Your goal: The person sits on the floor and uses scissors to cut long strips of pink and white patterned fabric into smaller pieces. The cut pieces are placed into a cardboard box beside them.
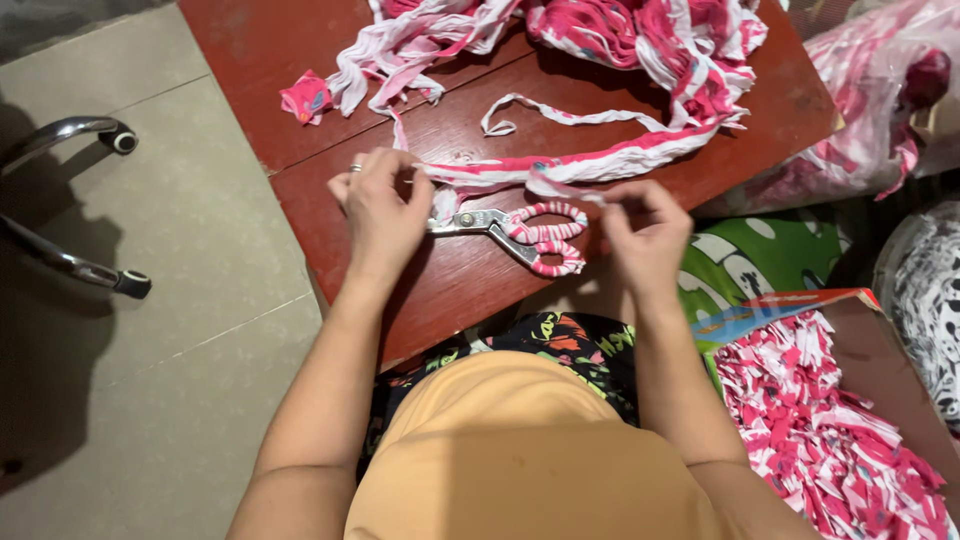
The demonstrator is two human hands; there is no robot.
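Observation:
My left hand (385, 212) and my right hand (645, 228) each pinch one end of a pink and white fabric strip (560, 168) stretched between them over a dark red wooden table (300, 130). A ring sits on a finger of the left hand. Between the hands lie metal scissors (510, 230) with handles wrapped in pink and white cloth. The strip runs back to a heap of tangled pink and white strips (640, 40) at the table's far side.
A small pink fabric scrap (306, 98) lies at the table's left. A cardboard box (800, 310) with several cut pink strips (830, 440) sits at the right. A plastic bag of fabric (880, 100) stands far right. Chair legs with castors (120, 140) are on the tiled floor at left.

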